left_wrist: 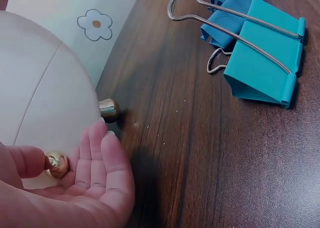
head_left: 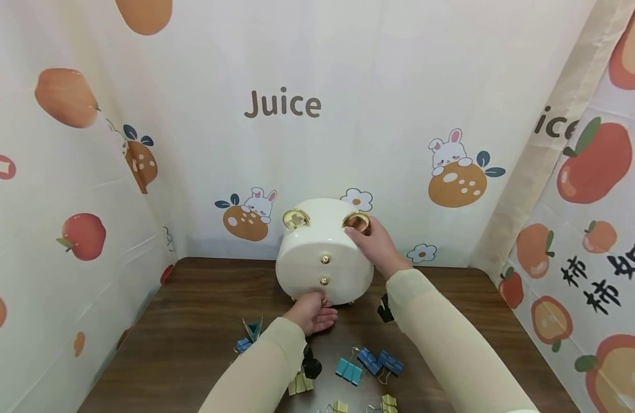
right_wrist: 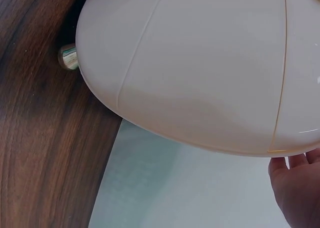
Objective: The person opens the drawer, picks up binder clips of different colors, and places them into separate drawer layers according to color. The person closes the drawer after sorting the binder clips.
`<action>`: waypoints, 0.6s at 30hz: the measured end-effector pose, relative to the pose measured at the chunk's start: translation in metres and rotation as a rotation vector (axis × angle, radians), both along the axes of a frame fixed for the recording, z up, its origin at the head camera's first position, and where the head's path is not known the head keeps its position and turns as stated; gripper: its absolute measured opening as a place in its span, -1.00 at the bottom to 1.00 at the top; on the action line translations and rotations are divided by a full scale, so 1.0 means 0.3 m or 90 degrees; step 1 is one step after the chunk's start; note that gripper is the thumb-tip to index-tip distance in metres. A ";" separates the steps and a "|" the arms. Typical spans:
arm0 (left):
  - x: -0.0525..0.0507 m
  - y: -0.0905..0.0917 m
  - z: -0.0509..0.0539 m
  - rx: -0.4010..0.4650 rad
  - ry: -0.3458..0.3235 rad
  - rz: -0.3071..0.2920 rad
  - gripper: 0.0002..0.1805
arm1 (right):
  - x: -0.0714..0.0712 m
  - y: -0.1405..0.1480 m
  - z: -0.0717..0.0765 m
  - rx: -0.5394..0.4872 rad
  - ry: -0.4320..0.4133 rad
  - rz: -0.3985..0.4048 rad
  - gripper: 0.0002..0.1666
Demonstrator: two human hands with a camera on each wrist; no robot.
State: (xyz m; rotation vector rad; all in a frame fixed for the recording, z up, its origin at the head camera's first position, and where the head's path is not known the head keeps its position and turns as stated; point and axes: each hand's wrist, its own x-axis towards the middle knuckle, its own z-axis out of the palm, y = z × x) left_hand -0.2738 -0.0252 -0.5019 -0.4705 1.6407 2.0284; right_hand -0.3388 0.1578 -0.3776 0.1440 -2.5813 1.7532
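A rounded white drawer box (head_left: 296,269) with gold knobs stands at the back of the table on small gold feet (left_wrist: 110,110). My left hand (head_left: 314,314) pinches its lowest gold knob (left_wrist: 57,164) between thumb and index finger, the other fingers extended below. My right hand (head_left: 379,246) grips the right gold ear (head_left: 356,215) on the top of the box. In the right wrist view, the fingers of the right hand (right_wrist: 297,188) touch the box edge. The drawers look closed. My left hand partly hides the lowest drawer front.
Binder clips lie in front of the box: a teal one (head_left: 349,371), blue ones (head_left: 389,363), and yellow ones (head_left: 300,383). More clips (head_left: 252,330) sit to the left, beside the left sleeve. A printed curtain (head_left: 348,143) hangs directly behind the table (head_left: 157,355).
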 end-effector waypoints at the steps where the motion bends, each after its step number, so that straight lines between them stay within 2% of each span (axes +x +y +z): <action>1: 0.000 0.000 0.000 0.000 -0.002 0.000 -0.63 | 0.001 -0.001 0.001 -0.001 0.002 0.001 -0.30; 12: 0.008 0.003 -0.006 0.001 -0.003 -0.002 -0.70 | 0.002 0.000 0.004 0.002 -0.002 0.000 -0.28; 18: 0.026 0.002 -0.004 -0.003 -0.005 -0.011 -0.76 | 0.001 0.002 0.001 0.012 -0.004 -0.003 -0.26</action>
